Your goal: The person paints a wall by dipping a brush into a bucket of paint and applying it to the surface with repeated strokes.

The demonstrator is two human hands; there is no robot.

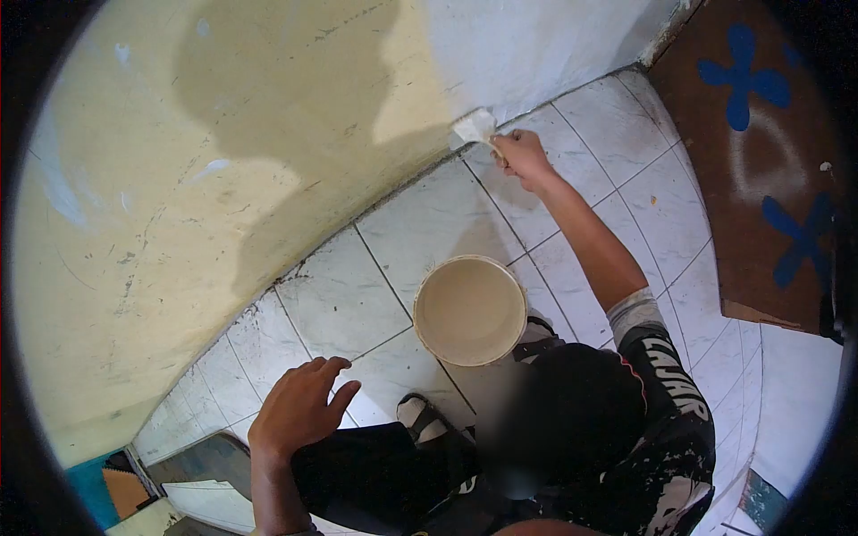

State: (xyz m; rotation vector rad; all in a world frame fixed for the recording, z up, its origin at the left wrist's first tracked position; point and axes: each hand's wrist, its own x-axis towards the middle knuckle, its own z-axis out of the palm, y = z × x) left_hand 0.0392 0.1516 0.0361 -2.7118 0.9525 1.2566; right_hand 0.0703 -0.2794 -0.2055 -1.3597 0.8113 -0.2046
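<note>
My right hand (523, 159) is closed around the handle of a paintbrush (475, 126) with a wide, whitish head. The brush head lies against the foot of the yellow wall (295, 134), close to where a freshly white area (527, 45) begins. Below my right arm, a round bucket (416, 313) stands on the floor with pale, cream-coloured liquid inside. Over on the left, my left hand (299, 406) hangs with its fingers stretched out and thumb apart, holding nothing.
White floor tiles (429, 214) with dark joints run along the wall. A brown board (755, 161) with blue flower shapes stands at the right. A sandalled foot (424, 418) rests near the bucket. Flat panels (210, 500) lie at the lower left.
</note>
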